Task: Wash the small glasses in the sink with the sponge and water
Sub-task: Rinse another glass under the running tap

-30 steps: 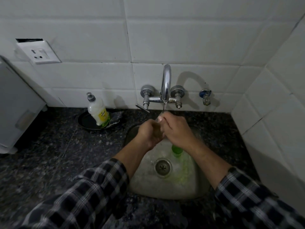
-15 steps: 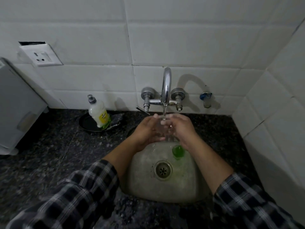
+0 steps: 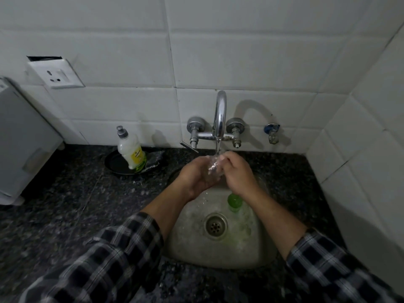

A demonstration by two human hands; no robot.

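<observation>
Left hand [image 3: 194, 173] and right hand [image 3: 238, 171] have parted slightly. Nearest, green glass [image 3: 235, 201] stands in the sink [image 3: 196, 248] beside the drain [image 3: 215, 225]. Beyond, both hands grip a clear glass [image 3: 215, 166] under the tap's [image 3: 220, 114] stream. Bottle [image 3: 131, 149] sits in a dish [image 3: 113, 164], rear left.

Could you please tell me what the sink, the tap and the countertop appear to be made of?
The sink looks like brushed stainless steel: dull grey sheen, water-stained. The tap seems chrome-plated metal, with bright mirror highlights. The countertop appears to be polished dark granite or similar stone, judging by its speckled grain.
</observation>
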